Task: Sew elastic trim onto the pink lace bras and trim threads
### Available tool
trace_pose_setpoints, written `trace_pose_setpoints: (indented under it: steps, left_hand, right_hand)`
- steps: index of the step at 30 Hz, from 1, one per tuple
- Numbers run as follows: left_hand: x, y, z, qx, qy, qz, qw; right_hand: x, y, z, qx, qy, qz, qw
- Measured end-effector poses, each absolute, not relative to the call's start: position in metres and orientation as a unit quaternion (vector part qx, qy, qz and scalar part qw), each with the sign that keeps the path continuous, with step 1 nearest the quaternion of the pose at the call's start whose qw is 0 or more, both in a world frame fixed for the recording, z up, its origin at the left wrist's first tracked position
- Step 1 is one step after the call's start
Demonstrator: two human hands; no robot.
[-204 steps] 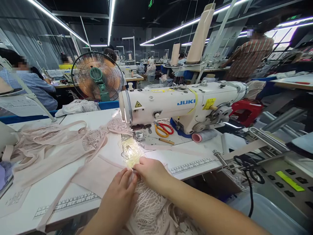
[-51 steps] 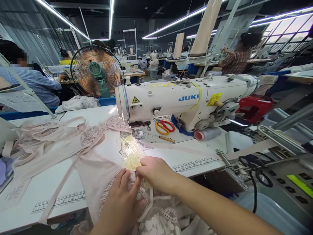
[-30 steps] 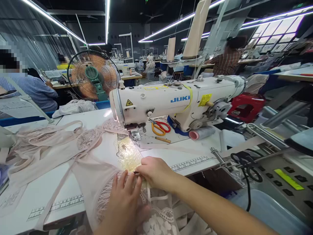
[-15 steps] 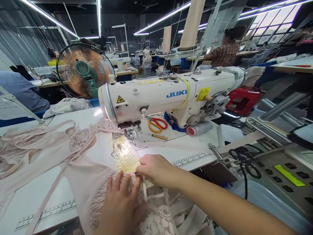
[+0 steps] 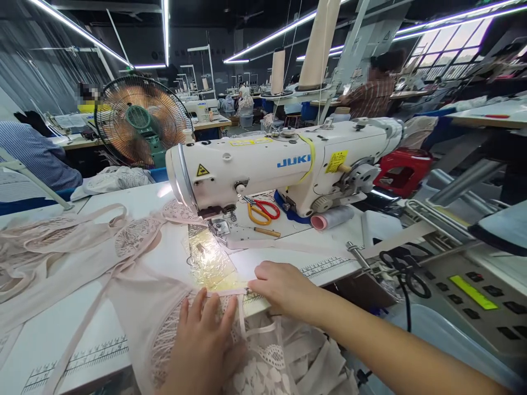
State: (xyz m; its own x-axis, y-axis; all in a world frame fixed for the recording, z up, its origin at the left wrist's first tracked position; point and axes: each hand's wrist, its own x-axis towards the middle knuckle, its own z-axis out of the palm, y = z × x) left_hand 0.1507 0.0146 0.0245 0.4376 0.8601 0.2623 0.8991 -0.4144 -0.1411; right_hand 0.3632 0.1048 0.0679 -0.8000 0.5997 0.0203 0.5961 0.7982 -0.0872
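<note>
My left hand (image 5: 203, 332) lies with fingers spread on a pale pink lace garment (image 5: 138, 307) at the table's front edge. My right hand (image 5: 284, 289) is closed in a pinch at the end of a narrow pink strip (image 5: 229, 292) along the garment's upper edge. Something small and dark shows at those fingertips; I cannot make out what it is. White floral lace (image 5: 263, 367) hangs below the strip. Beyond both hands stands a white JUKI sewing machine (image 5: 255, 167), its lamp lighting a shiny yellowish sheet (image 5: 208, 266) on the table.
Under the machine arm lie scissors with red and orange handles (image 5: 263, 211) and a wooden-handled tool (image 5: 267, 232). A thread cone (image 5: 331, 218) rests beside them. More pink garments (image 5: 53, 236) cover the table's left. A control panel (image 5: 473, 291) is at right, a fan (image 5: 142, 120) behind.
My right hand has slid to the right, away from my left hand, uncovering more of the pink strip and the table ruler. My left hand stays in place. The view has shifted slightly.
</note>
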Motion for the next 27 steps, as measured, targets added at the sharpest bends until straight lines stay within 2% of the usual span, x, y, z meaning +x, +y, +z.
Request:
trace_pose_setpoints:
  steps: [4, 10, 27]
  left_hand:
    - [0.151, 0.015, 0.023, -0.838, -0.528, -0.081, 0.113]
    - [0.165, 0.014, 0.028, -0.811, -0.574, -0.081, 0.082]
    - [0.162, 0.017, 0.030, -0.820, -0.562, -0.072, 0.077]
  right_hand:
    - [0.366, 0.103, 0.069, -0.361, -0.930, 0.047, 0.048]
    - [0.345, 0.105, 0.063, -0.336, -0.935, 0.073, 0.083]
    - [0.364, 0.108, 0.067, -0.337, -0.940, 0.047, 0.029]
